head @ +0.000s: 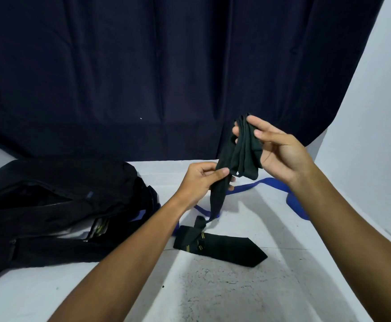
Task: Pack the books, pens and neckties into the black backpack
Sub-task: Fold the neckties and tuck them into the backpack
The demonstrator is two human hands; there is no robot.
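Observation:
A dark green necktie (pixel 241 156) with thin yellow stripes is partly folded into loops in the air. My right hand (pixel 275 152) pinches the folded loops at the top. Lower down, my left hand (pixel 201 177) grips the strip of the same tie. Its wide pointed end (pixel 227 248) lies flat on the white surface below. A blue necktie (pixel 280 184) lies on the surface behind and under my hands. The black backpack (pixel 57 205) lies on its side at the left, its top unzipped, with book edges (pixel 99 226) showing inside.
A white surface (pixel 213 293) spreads in front of me. A dark blue curtain (pixel 166 77) hangs behind it. At the right stands a white wall (pixel 380 135).

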